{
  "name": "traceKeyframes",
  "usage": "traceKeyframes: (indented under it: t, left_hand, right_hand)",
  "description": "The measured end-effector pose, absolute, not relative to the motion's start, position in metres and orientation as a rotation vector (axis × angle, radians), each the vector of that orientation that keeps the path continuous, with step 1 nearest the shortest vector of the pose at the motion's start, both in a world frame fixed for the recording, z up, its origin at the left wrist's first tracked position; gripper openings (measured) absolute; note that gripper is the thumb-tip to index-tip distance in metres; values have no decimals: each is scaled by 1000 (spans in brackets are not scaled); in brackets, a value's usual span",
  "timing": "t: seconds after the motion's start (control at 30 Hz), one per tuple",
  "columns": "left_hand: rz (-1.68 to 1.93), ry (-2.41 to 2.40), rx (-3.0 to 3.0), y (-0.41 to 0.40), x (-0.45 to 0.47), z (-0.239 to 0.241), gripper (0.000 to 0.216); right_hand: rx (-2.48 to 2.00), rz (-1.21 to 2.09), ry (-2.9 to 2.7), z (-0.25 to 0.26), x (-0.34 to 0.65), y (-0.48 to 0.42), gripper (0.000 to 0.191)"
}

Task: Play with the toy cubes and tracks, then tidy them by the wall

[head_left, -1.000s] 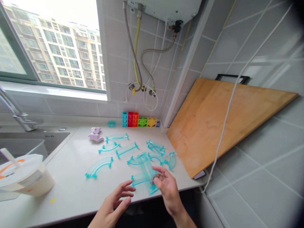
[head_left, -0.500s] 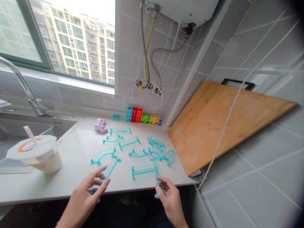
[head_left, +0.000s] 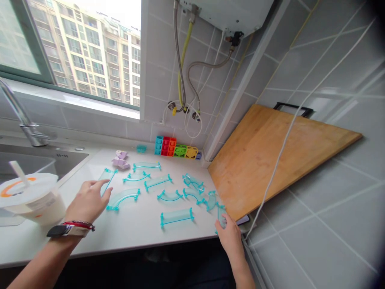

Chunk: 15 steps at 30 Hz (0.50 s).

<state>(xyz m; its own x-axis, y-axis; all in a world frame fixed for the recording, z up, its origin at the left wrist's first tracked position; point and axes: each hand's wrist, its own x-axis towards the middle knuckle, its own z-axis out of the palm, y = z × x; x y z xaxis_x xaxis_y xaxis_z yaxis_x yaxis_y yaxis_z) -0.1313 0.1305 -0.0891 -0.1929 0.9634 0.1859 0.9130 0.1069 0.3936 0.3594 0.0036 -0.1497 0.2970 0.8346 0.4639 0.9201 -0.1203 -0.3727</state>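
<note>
My left hand (head_left: 88,200), thumb and fingers slightly apart, has hold of the near end of a clear turquoise track piece (head_left: 108,175) at the left of the counter. At the right edge, my right hand (head_left: 231,233) closes its fingers on another clear turquoise track piece (head_left: 221,214). Between the hands lie several more such pieces: a straight one (head_left: 177,216) near the front, a curved one (head_left: 124,197) beside my left hand, and a wavy one (head_left: 147,165) farther back. A small curved piece (head_left: 211,200) lies just beyond the right-hand one.
Pale purple pieces (head_left: 120,159) are heaped behind the track pieces. Coloured blocks (head_left: 168,146) line the back wall. A lidded cup with a straw (head_left: 33,200) stands by the sink (head_left: 72,164), close to my left arm. A wooden board (head_left: 279,156) leans at the right.
My left hand has carried its track piece left and away from me, past the curved piece. My right hand has moved its piece rightward to the counter's right edge. The view has shifted slightly.
</note>
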Motion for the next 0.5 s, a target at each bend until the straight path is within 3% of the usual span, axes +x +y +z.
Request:
traceKeyframes:
  t: [0.27,0.5]
  left_hand:
    - [350,2278,1870,183,-146,-126,58]
    - [196,2325,1849,178,-143,-131,80]
  right_hand:
    - [-2173,-206,-1616,-157,363,33,37]
    - [-1889,-202,-1497,-152,351,46,38]
